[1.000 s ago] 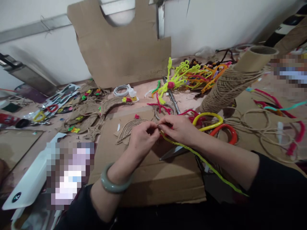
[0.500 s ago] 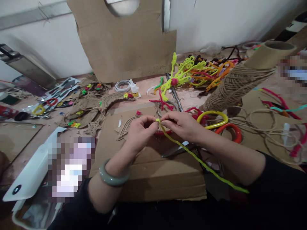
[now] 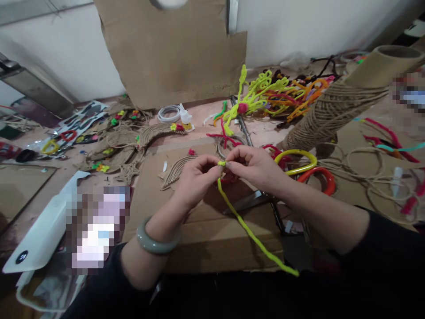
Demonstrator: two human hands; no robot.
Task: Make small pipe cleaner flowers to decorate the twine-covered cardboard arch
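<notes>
Pipe cleaner (image 3: 251, 236) looks bunched at its far end, pinched in left hand (image 3: 197, 178) and right hand (image 3: 258, 170) grips. Long near tail not yet bunched.

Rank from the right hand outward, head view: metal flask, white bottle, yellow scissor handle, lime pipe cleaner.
1. Lime pipe cleaner: touching the right hand.
2. Yellow scissor handle: just right.
3. White bottle: left, farther back.
4. Metal flask: far left.

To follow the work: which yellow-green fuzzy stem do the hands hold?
The single stem pinched by left hand and right hand, one end loose; other yellow-green stems lie bunched beyond.
</notes>
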